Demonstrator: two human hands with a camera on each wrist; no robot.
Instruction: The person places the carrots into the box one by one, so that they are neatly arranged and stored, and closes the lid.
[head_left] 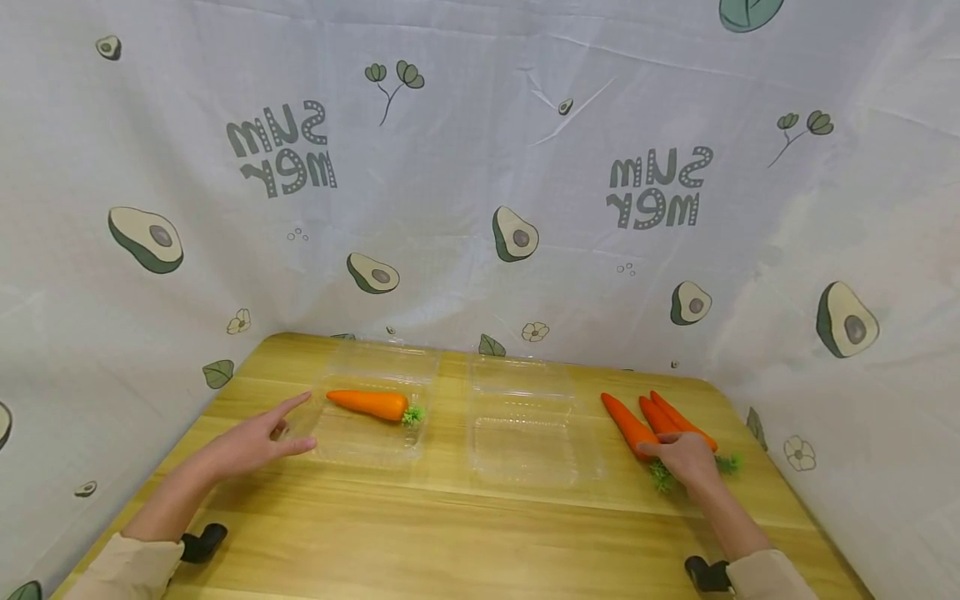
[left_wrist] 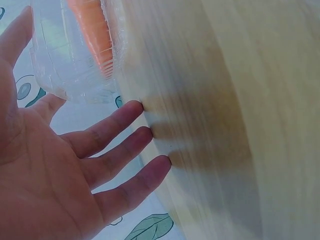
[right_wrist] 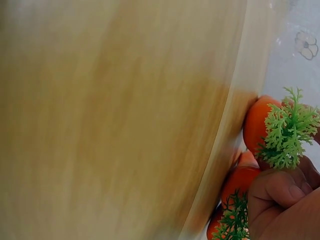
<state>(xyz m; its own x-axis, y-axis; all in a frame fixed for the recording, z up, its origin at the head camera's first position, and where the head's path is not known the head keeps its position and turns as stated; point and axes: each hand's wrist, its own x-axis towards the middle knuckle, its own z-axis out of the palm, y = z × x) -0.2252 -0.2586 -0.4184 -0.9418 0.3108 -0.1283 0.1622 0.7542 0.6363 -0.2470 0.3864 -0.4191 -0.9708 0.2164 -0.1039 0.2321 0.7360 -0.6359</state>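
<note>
On the left, my left hand point(head_left: 255, 442) is spread at the side of a clear plastic container point(head_left: 352, 448), thumb and index finger at its edge. The left wrist view shows the other fingers point(left_wrist: 122, 185) straight over the wood. Inside that container lies an orange carrot point(head_left: 371, 405) with a green top. At the far right, my right hand point(head_left: 688, 457) grips the nearest carrot point(head_left: 627, 423) near its thick end. Its leafy green top point(right_wrist: 287, 132) pokes out beside the hand in the right wrist view. Two more carrots point(head_left: 660, 414) lie alongside, partly hidden by the hand.
A second clear container point(head_left: 525, 454), lid raised back, sits in the middle with nothing in it. Both stand on a wooden table point(head_left: 450, 542). A white printed cloth point(head_left: 450, 167) hangs behind and along both sides of the table.
</note>
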